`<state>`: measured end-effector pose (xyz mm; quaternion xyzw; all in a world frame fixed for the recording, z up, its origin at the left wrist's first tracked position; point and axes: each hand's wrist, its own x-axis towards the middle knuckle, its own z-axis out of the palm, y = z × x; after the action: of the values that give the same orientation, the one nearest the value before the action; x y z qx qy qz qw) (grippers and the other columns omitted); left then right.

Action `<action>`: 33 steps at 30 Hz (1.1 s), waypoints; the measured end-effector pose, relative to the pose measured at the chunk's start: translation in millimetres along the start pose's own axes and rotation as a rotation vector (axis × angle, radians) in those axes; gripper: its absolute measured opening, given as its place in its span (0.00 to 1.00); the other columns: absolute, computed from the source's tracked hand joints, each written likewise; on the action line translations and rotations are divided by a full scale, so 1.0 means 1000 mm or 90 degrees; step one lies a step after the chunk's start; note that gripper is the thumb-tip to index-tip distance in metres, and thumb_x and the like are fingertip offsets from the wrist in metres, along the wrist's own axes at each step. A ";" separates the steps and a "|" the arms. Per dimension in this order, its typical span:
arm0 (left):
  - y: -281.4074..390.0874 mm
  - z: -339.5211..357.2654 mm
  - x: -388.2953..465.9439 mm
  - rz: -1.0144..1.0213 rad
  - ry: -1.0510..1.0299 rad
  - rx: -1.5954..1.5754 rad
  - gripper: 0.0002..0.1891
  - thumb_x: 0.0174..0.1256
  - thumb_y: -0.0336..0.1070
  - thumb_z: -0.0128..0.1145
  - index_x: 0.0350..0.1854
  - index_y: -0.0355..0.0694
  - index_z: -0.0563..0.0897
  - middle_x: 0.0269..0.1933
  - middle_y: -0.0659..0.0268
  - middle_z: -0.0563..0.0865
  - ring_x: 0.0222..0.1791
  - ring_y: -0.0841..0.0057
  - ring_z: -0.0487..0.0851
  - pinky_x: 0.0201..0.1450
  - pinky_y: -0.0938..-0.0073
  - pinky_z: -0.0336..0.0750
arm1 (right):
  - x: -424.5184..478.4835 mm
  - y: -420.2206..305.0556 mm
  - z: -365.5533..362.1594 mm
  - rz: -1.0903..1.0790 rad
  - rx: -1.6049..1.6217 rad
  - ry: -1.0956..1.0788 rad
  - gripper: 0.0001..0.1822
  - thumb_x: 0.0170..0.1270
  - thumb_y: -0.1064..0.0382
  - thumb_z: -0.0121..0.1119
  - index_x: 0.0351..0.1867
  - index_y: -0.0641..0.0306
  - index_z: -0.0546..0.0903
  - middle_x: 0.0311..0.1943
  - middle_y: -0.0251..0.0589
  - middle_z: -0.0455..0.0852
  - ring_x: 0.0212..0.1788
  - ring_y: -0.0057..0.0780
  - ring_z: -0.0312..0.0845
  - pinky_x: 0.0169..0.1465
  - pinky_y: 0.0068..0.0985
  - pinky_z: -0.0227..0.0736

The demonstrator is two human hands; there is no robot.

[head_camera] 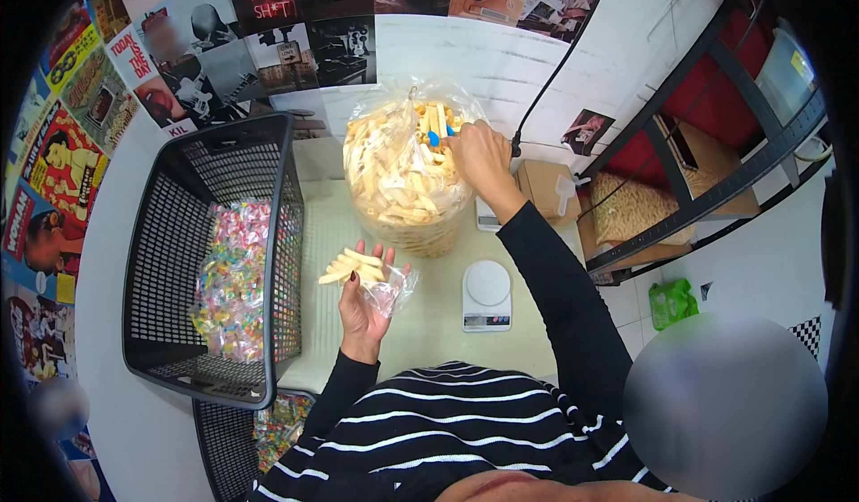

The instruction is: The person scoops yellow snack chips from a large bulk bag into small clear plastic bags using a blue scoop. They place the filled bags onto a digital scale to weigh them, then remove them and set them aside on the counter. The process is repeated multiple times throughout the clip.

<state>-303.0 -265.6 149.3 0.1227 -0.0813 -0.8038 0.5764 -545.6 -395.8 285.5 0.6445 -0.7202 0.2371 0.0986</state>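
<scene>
In my left hand (364, 314), palm up, rests a small clear plastic bag (390, 295) with several pale yellow snack sticks (352, 267) at its mouth. My right hand (482, 156) is curled at the open top of a large clear plastic bag (402, 186) packed with the same kind of sticks. Beside its fingertips two blue tips (434, 139) show among the sticks, apparently those of a utensil in its grip; the handle is hidden. The large bag stands upright on the table (423, 347). Below it sits a white digital kitchen scale (487, 295).
A black plastic crate (285, 287) with wrapped colourful sweets (231, 280) stands left, above another crate (228, 448). Behind my right arm are a cardboard box (537, 183) and a second scale (486, 215), partly hidden. A black cable (560, 66) hangs near a metal shelf (711, 183).
</scene>
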 end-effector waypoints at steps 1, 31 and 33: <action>0.001 0.000 -0.002 0.004 0.002 0.003 0.43 0.62 0.46 0.70 0.78 0.49 0.60 0.70 0.57 0.73 0.74 0.59 0.68 0.76 0.34 0.59 | 0.001 0.003 0.001 -0.010 0.014 -0.001 0.20 0.62 0.51 0.67 0.32 0.71 0.87 0.36 0.57 0.85 0.38 0.57 0.85 0.42 0.46 0.77; 0.004 0.011 -0.002 0.024 -0.079 -0.027 0.44 0.61 0.44 0.73 0.76 0.44 0.62 0.69 0.61 0.74 0.74 0.61 0.69 0.81 0.38 0.52 | 0.007 0.032 0.009 -0.074 0.038 -0.043 0.20 0.67 0.45 0.63 0.38 0.61 0.90 0.35 0.50 0.84 0.41 0.52 0.84 0.44 0.45 0.75; 0.003 0.012 0.000 0.019 -0.064 -0.025 0.44 0.61 0.44 0.73 0.76 0.44 0.62 0.69 0.60 0.75 0.74 0.61 0.69 0.81 0.38 0.51 | 0.010 0.032 0.010 -0.089 0.036 -0.033 0.19 0.67 0.46 0.62 0.39 0.59 0.90 0.35 0.49 0.84 0.40 0.52 0.84 0.44 0.45 0.75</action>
<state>-303.4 -266.5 161.5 0.0692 -0.0962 -0.8016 0.5860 -576.6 -407.4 273.8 0.7015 -0.6689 0.2332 0.0785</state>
